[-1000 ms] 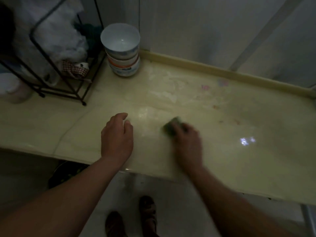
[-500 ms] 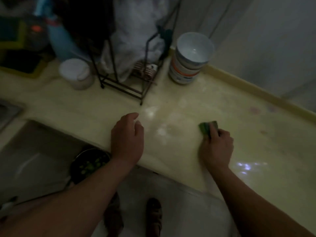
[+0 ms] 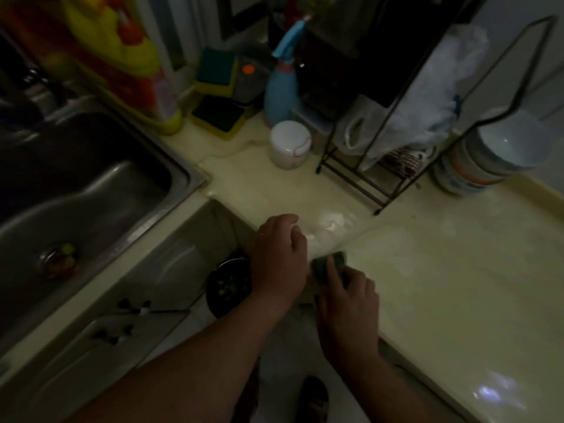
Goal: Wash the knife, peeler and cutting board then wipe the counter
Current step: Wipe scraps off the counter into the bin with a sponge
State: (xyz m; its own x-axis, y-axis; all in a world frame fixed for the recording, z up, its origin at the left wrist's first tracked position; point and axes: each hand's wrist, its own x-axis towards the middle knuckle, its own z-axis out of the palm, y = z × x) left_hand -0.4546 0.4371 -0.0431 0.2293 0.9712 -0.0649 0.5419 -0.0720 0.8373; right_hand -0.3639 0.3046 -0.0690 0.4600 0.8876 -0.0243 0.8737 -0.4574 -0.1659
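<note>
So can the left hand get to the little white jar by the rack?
Probably yes. The left hand holds nothing, and the counter between it and the white jar looks bare. The wire rack stands to the side, not in the way.

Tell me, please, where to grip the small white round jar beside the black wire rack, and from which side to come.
Grip the small white round jar around its upright curved wall, coming from the front-left. The black wire rack crowds its right side and the blue spray bottle stands behind it, so those sides seem blocked.
</note>
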